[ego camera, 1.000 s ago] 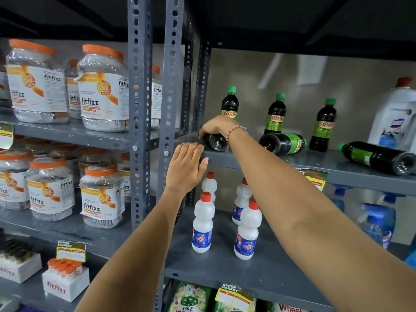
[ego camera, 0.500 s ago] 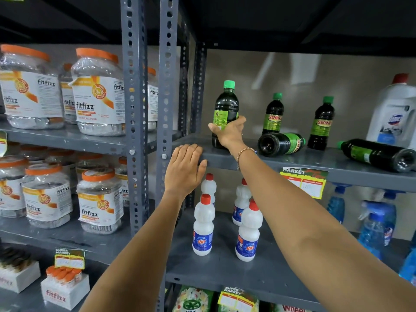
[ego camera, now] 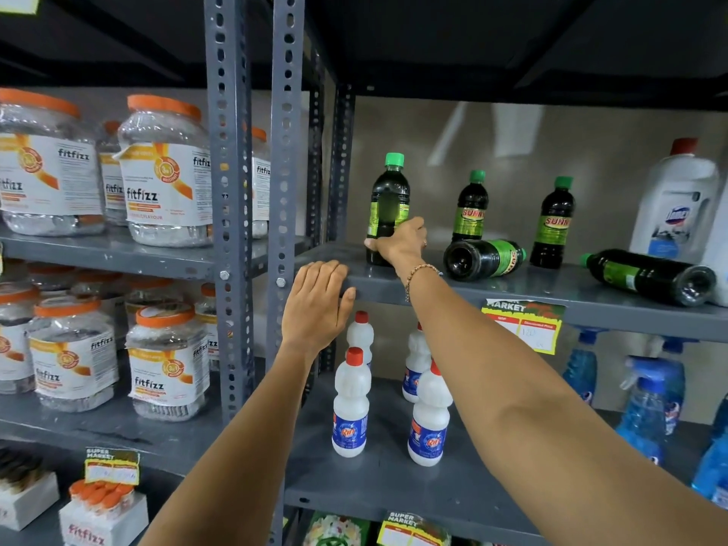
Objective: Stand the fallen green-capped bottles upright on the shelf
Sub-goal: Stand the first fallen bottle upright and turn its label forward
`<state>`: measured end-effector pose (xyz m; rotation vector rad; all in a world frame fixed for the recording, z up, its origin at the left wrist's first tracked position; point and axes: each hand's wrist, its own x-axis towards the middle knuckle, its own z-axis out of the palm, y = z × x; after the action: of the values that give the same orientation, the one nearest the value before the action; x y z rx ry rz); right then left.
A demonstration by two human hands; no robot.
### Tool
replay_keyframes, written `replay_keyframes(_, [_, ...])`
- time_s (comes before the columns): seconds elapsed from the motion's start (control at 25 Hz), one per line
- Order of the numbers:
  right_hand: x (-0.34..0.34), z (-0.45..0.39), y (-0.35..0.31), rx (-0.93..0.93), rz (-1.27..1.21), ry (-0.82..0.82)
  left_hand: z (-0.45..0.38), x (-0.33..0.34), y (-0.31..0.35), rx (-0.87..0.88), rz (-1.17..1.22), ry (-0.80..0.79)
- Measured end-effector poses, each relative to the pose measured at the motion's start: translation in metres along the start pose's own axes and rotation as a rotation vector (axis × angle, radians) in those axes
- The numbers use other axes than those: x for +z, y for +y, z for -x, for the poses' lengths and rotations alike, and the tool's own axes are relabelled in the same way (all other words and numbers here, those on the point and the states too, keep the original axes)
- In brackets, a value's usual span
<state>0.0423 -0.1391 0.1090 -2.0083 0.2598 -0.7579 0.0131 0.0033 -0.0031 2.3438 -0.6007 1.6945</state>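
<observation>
My right hand (ego camera: pixel 400 244) grips the lower part of a dark green-capped bottle (ego camera: pixel 388 199) that stands upright at the left end of the grey shelf (ego camera: pixel 453 291). Two more green-capped bottles stand upright behind, one (ego camera: pixel 470 206) in the middle and one (ego camera: pixel 553 224) to its right. A fallen bottle (ego camera: pixel 482 258) lies on its side just right of my right hand, base toward me. Another fallen bottle (ego camera: pixel 650 275) lies farther right, cap pointing left. My left hand (ego camera: pixel 317 305) rests flat on the shelf's front edge, fingers together, holding nothing.
A large white jug (ego camera: pixel 675 202) stands at the shelf's right end behind the far fallen bottle. White red-capped bottles (ego camera: pixel 350 407) and blue spray bottles (ego camera: pixel 646 403) fill the shelf below. Orange-lidded jars (ego camera: pixel 165 175) sit on the left rack past the grey uprights (ego camera: pixel 285 151).
My right hand has tipped the leftmost bottle from lying on its side to standing upright and still grips it. My left hand has stayed on the shelf edge.
</observation>
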Motion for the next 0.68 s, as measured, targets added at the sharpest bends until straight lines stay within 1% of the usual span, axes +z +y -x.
replay_keyframes(0.04, [0.0001,-0.0007,0.0014,0.005,0.009,0.006,0.0009,0.0,0.0012,-0.002,0.0,-0.006])
replay_keyframes(0.16, [-0.0018,-0.0033,0.0027,0.051,-0.096,-0.039,0.0006,-0.0007,0.0033,0.003,0.005,-0.006])
replay_keyframes(0.32, [0.0005,-0.0044,0.0001,0.016,0.002,-0.008,-0.003,-0.0018,0.0022,-0.002,0.008,0.018])
replay_keyframes(0.48, [0.0012,-0.0066,0.0021,0.034,-0.057,-0.086,-0.0019,-0.0015,0.0031,0.008,0.004,0.017])
replay_keyframes(0.6, [-0.0001,-0.0041,0.0021,0.006,-0.032,-0.033,-0.0023,-0.0013,0.0011,-0.003,-0.003,-0.004])
replay_keyframes(0.68, [0.0017,-0.0032,0.0026,0.01,0.009,-0.032,-0.0015,-0.001,0.0002,-0.009,-0.006,-0.022])
